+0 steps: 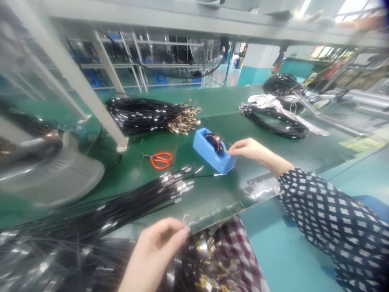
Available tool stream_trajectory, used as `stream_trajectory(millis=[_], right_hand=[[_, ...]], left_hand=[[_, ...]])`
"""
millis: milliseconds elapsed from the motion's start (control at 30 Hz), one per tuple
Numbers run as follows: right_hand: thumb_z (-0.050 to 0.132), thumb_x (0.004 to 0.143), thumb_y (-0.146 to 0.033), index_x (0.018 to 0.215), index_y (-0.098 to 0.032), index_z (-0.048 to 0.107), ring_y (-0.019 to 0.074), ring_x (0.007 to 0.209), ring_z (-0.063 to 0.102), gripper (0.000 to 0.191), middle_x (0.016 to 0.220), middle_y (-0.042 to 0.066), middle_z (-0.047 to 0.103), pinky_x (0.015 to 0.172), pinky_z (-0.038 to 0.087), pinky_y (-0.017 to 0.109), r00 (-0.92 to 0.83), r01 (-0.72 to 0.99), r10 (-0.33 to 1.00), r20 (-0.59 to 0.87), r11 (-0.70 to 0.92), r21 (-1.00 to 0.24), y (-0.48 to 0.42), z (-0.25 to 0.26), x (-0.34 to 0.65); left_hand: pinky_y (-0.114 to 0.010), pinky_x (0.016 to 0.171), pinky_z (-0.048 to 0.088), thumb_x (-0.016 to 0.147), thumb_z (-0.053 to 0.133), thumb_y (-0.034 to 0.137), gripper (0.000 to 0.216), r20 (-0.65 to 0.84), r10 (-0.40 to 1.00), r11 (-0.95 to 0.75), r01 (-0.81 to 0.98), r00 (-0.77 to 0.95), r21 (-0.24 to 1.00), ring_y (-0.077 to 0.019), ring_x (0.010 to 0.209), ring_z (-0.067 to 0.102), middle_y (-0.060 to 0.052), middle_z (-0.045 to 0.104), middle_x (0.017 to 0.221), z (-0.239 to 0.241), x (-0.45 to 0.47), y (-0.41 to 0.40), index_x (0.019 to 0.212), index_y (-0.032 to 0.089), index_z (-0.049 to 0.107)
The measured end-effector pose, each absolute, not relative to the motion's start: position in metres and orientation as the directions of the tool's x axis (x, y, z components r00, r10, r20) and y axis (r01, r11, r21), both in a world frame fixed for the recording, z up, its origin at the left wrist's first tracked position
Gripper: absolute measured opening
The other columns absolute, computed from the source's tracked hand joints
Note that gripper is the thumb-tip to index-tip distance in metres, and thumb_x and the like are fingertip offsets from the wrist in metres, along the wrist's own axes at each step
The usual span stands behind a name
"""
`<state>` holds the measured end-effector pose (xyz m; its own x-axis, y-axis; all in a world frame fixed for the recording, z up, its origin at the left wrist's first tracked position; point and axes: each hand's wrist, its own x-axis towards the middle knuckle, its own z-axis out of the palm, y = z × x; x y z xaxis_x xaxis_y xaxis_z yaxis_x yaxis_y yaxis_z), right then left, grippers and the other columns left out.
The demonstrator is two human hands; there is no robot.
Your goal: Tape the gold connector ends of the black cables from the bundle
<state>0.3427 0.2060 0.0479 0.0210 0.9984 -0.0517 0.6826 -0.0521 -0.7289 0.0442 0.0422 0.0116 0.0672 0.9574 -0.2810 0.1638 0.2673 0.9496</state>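
Observation:
My left hand (159,247), low in the head view, is closed in a pinch. A small pale, silvery tip (185,219) that looks like a cable end sticks up from between thumb and forefinger. At the near end of a blue tape dispenser (209,151), my right hand (251,149) pinches with thumb and forefinger where the tape comes off. The strip itself is hardly visible. A brown tape roll (214,142) sits in the dispenser. Under my left hand, black cables with gold-coloured ends (212,263) lie over a checked cloth (247,249).
On the green table (219,103) lie orange-handled scissors (161,160) and a bundle of black cables with silvery ends (136,194). Coiled cables (142,115) lie behind, another coil (282,121) at right. A grey machine (51,174) and shelf post (91,93) stand left.

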Motion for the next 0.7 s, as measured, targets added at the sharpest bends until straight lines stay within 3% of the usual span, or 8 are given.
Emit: stream_trajectory(millis=[467, 700], right_hand=[[0.075, 0.07, -0.042, 0.082, -0.014, 0.079, 0.0157, 0.067, 0.054, 0.031, 0.079, 0.009, 0.07, 0.054, 0.039, 0.025, 0.201, 0.53, 0.963, -0.179, -0.261, -0.807, 0.184, 0.035, 0.356], [0.074, 0.068, -0.04, 0.078, -0.012, 0.076, 0.0094, 0.05, 0.039, 0.03, 0.064, 0.003, 0.059, 0.043, 0.027, 0.023, 0.194, 0.492, 0.959, -0.206, -0.277, -0.825, 0.184, 0.029, 0.357]], left_hand=[[-0.026, 0.068, 0.045, 0.076, 0.07, 0.037, 0.019, -0.278, 0.953, 0.256, 0.178, 0.117, 0.95, -0.0215, 0.079, 0.062, -0.002, 0.067, 0.071, 0.005, 0.044, 0.042, 0.067, 0.021, 0.069], [-0.026, 0.065, 0.045, 0.077, 0.069, 0.038, 0.019, -0.27, 0.956, 0.245, 0.192, 0.115, 0.95, -0.0211, 0.077, 0.062, -0.002, 0.068, 0.072, 0.004, 0.042, 0.039, 0.069, 0.021, 0.069]])
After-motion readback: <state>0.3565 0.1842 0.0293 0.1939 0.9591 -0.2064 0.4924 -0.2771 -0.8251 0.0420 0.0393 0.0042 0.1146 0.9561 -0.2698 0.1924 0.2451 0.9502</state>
